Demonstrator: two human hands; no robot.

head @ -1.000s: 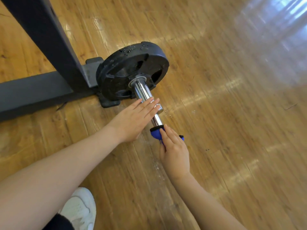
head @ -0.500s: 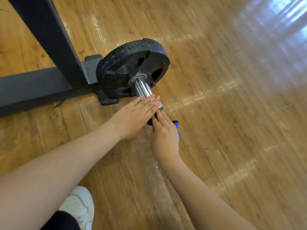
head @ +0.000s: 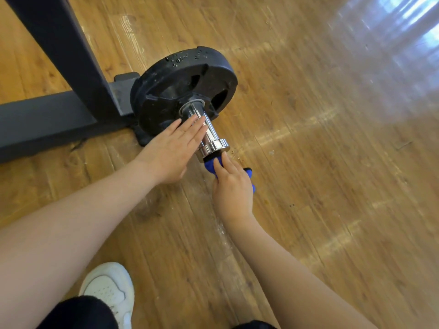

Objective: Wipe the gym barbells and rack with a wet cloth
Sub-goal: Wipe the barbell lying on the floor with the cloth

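Observation:
A chrome barbell sleeve (head: 209,131) sticks out toward me from a black weight plate (head: 180,77) speckled with water drops. My left hand (head: 174,148) lies flat with straight fingers against the left side of the sleeve. My right hand (head: 231,188) grips a blue cloth (head: 210,166) and presses it against the end of the sleeve. Most of the cloth is hidden under that hand. The dark rack (head: 59,62) rises behind the plate at the left.
The rack's base beam (head: 42,124) lies along the wooden floor (head: 332,186) at the left, with a black foot pad under the plate. My white shoe (head: 107,288) is at the bottom left. Small wet marks dot the floor near the sleeve.
My right hand has drawn the blue cloth back from along the sleeve to its end. My left hand has slid a little further up the sleeve toward the plate.

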